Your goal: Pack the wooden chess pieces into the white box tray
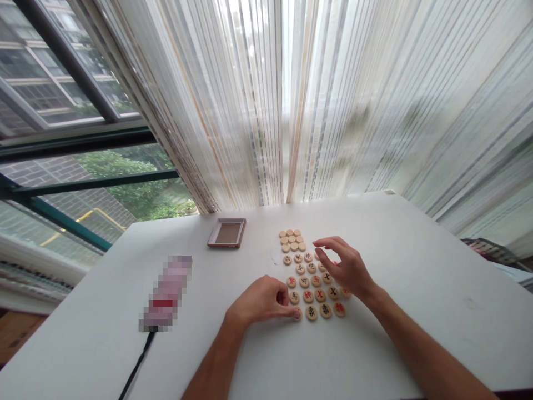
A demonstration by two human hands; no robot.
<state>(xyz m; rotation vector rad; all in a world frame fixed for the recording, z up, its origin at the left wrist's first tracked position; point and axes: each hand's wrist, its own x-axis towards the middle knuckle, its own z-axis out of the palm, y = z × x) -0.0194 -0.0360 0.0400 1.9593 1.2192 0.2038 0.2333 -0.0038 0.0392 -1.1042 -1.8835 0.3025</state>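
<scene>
Head view: L hand pinching corner piece, R hand wide open over pieces, empty box nearby.

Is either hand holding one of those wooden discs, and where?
Nothing clearly held. The left hand touches one disc with its fingers; the right hand hovers open.

Pixelated block left of centre: unidentifiable. Its cable runs off bottom edge. Several discs hidden under right hand; marks unreadable.
</scene>
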